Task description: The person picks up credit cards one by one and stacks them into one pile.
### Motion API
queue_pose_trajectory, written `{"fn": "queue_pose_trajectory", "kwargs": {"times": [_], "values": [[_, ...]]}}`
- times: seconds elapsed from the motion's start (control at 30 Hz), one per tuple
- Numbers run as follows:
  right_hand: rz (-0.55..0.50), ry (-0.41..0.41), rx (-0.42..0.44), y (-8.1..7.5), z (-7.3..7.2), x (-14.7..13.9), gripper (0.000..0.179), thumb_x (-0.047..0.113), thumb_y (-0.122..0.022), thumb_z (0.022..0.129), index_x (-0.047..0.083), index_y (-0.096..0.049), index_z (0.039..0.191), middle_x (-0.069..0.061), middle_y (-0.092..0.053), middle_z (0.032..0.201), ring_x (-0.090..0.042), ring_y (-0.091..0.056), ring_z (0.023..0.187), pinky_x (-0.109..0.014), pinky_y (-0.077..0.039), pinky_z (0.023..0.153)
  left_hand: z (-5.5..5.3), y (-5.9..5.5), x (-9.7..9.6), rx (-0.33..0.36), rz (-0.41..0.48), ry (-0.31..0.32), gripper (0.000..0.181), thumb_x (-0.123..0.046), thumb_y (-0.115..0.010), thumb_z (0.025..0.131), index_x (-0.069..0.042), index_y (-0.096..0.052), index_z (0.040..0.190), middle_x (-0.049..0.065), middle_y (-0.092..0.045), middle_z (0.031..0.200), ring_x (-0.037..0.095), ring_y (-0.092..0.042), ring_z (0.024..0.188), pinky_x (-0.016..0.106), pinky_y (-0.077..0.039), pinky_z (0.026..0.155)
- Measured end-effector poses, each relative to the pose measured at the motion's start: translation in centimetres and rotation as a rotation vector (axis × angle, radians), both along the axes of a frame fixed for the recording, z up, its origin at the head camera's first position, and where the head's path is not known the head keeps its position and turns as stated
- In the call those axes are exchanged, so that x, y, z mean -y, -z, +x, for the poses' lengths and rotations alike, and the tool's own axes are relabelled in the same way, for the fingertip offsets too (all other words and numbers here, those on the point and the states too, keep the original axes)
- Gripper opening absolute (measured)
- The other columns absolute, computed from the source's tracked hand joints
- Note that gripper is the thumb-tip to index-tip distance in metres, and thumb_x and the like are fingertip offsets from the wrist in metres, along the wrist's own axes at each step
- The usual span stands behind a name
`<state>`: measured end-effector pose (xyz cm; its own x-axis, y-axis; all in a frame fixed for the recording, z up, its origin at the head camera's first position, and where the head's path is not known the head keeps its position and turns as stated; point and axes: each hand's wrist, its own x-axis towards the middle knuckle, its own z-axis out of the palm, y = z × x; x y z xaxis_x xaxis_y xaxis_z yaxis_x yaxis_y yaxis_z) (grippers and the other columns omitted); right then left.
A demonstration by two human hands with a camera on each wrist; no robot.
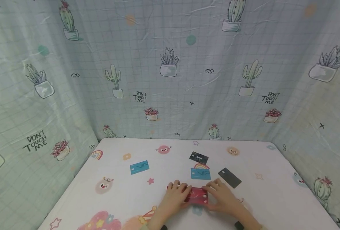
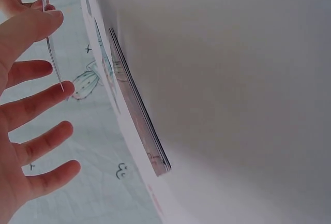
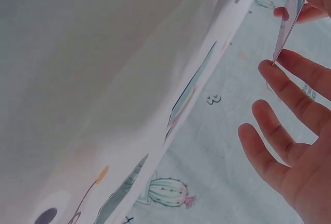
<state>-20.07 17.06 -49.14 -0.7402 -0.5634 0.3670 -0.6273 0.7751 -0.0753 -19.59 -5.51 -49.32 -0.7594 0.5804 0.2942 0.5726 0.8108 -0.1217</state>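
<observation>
A red card (image 1: 198, 195) is held between both hands, raised off the white table. My left hand (image 1: 173, 197) pinches its left end; in the left wrist view the card (image 2: 54, 61) appears edge-on, with the thumb on one face and fingertips at the other. My right hand (image 1: 224, 198) pinches the right end by thumb and index finger, its other fingers spread in the right wrist view. Below the left hand, a thin stack of cards (image 2: 140, 107) lies on the table. Only a red sliver shows beside that hand in the head view, the rest hidden.
A blue VIP card (image 1: 139, 167) lies at the left. Farther right are a black VIP card (image 1: 199, 157), another blue card (image 1: 200, 174) and a plain dark card (image 1: 229, 178) near the right fingertips. A cactus-print curtain (image 1: 170, 105) surrounds the white table (image 1: 124, 185).
</observation>
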Motion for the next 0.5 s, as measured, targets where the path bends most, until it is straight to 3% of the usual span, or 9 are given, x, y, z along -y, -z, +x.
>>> {"fn": "queue_pose_trajectory", "kwargs": {"times": [0.27,0.5], "values": [[-0.038,-0.048,-0.005,0.7,-0.2,0.4,0.057,0.043,-0.073,0.062,0.022,-0.059,0.113,0.011,-0.056,0.102,-0.006,-0.042,0.09,-0.028,-0.044,0.075,0.2,-0.1,1.1,-0.005,0.045,-0.011,0.056,-0.051,-0.066,0.071,-0.023,-0.054,0.118,-0.005,-0.058,0.108,0.017,-0.044,0.096,0.034,-0.037,0.08],[-0.013,-0.034,0.073,0.5,-0.4,1.3,0.054,0.044,-0.071,0.065,0.024,-0.058,0.113,0.012,-0.056,0.104,-0.005,-0.041,0.091,-0.028,-0.044,0.076,0.1,-0.3,2.1,0.009,0.036,-0.019,0.055,-0.051,-0.066,0.072,-0.022,-0.055,0.117,-0.004,-0.059,0.108,0.018,-0.046,0.097,0.037,-0.038,0.083]]}}
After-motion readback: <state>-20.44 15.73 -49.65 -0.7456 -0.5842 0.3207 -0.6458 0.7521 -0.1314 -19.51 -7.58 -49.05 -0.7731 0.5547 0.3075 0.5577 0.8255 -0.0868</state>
